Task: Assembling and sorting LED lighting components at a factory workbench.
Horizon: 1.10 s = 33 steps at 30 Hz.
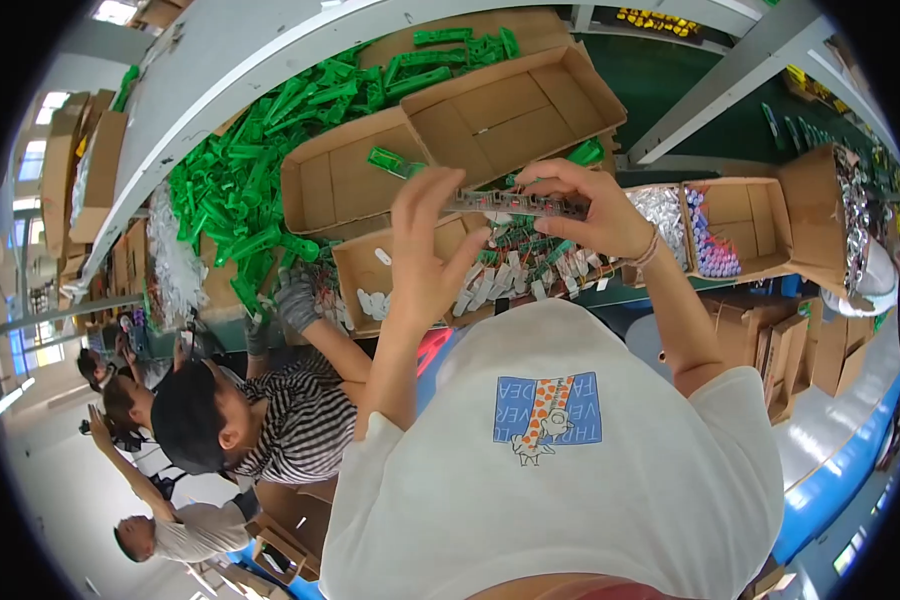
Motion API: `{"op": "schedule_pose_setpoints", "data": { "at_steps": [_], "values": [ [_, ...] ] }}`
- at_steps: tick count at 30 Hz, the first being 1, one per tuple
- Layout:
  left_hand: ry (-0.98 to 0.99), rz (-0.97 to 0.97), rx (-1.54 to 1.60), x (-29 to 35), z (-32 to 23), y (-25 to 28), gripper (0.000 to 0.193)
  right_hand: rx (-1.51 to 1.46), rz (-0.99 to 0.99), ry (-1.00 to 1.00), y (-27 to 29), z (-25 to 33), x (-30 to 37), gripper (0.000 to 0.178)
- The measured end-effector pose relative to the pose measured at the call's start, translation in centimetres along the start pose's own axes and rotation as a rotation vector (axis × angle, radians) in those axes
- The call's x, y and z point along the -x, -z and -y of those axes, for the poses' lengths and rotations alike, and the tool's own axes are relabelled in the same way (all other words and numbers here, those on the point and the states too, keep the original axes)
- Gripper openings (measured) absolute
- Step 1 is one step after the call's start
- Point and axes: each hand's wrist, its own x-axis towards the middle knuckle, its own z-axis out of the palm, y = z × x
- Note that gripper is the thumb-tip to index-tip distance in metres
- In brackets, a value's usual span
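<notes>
In front of my chest, my right hand [602, 212] pinches a long, clear plastic strip [518, 204] with small dark and red parts along it, thumb below and fingers above. The strip's other end reaches my left hand [425, 235], whose thumb and fingers are spread apart; whether they touch it I cannot tell. Below the strip lies a pile of small white pieces with thin wires and green bits [505, 270]. A green part with a clear end [395, 162] sits in a shallow cardboard box [335, 185] just beyond my left fingers.
Green plastic parts [260, 170] are heaped at the far left. Another cardboard tray [510, 110] lies ahead. On the right, a box [760, 220] stands beside purple-tipped pieces [712, 245]. A co-worker's gloved hand [298, 300] works close on my left. A grey shelf beam [220, 105] crosses above.
</notes>
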Motion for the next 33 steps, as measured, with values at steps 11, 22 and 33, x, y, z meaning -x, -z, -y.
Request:
{"op": "schedule_pose_setpoints", "data": {
  "at_steps": [11, 22, 33],
  "values": [
    [0.239, 0.095, 0.544, 1.9, -0.7, -1.3, 0.023, 0.070, -0.129, 0.031, 2.1, -1.7, 2.1, 0.038],
    [0.340, -0.001, 0.438, 3.5, -5.5, -3.2, 0.017, -0.225, -0.012, 0.127, 5.6, -4.0, 3.5, 0.032],
    [0.192, 0.160, 0.237, 2.1, -3.2, -3.7, 0.027, -0.343, -0.116, 0.147, 6.0, -4.9, 2.8, 0.025]
  ]
}}
